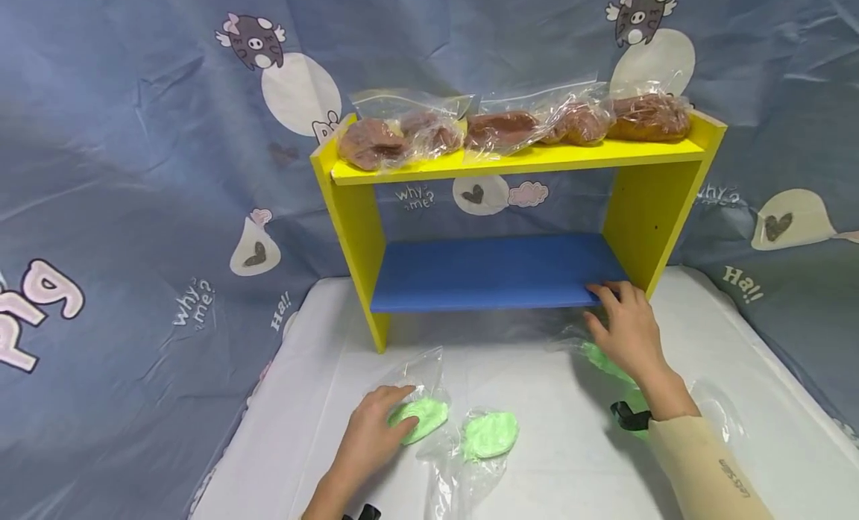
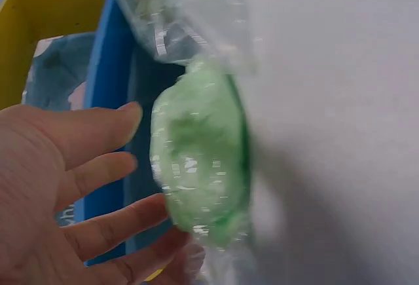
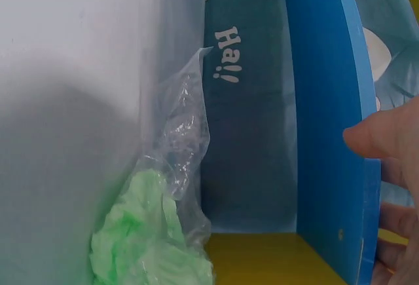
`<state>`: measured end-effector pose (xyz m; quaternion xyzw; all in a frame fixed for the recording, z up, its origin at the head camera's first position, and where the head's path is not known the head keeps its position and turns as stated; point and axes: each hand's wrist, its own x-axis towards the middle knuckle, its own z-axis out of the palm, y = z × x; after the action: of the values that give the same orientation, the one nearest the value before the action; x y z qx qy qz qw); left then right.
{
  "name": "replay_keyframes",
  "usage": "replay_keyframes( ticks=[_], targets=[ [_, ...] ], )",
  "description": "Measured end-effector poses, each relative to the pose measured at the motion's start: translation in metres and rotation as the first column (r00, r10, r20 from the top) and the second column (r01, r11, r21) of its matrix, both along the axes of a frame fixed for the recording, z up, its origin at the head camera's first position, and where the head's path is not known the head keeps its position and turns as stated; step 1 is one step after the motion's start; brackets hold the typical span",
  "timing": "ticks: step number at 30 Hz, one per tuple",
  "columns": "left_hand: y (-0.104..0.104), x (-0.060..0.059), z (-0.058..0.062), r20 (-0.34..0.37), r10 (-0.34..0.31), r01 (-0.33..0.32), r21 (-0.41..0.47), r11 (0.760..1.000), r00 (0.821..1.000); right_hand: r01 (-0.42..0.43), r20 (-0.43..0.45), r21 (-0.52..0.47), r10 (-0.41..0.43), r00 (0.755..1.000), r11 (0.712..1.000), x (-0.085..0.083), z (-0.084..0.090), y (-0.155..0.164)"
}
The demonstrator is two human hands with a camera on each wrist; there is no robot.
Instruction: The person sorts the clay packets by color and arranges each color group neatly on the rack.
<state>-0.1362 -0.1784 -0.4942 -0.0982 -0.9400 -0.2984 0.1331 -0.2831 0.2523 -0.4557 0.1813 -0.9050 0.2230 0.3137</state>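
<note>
From the head camera, three clear bags of green dough lie on the white table in front of a yellow shelf unit with one blue lower shelf. The left hand rests on the left green bag, fingers laid loosely over it, not closed round it. The middle green bag lies just beside, untouched. The right hand reaches forward with straight fingers touching the front edge of the blue shelf; it holds nothing. The right green bag lies under that hand's wrist, partly hidden. On the yellow top shelf sit five bags of brown dough in a row.

The left wrist camera shows the left hand open, fingers spread and relaxed, fingertips touching one green bag on the table; a second bag shows blurred above it.

The right wrist camera shows the right hand's fingers against the blue shelf edge, and one green bag lying on the table near the yellow upright.
</note>
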Motion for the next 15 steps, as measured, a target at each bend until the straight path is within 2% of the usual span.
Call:
replay_keyframes(
  ticks=[6,15],
  targets=[
    [0.004,0.002,-0.011,-0.022,-0.052,0.049,-0.129,0.990,0.998,0.008,-0.024,0.015,-0.008,1.000,1.000,-0.002,-0.006,0.001],
    [0.013,-0.013,-0.009,-0.035,-0.143,0.131,-0.233,0.964,0.989,0.002,-0.026,0.027,-0.002,1.000,1.000,-0.005,-0.008,0.004]
  ],
)
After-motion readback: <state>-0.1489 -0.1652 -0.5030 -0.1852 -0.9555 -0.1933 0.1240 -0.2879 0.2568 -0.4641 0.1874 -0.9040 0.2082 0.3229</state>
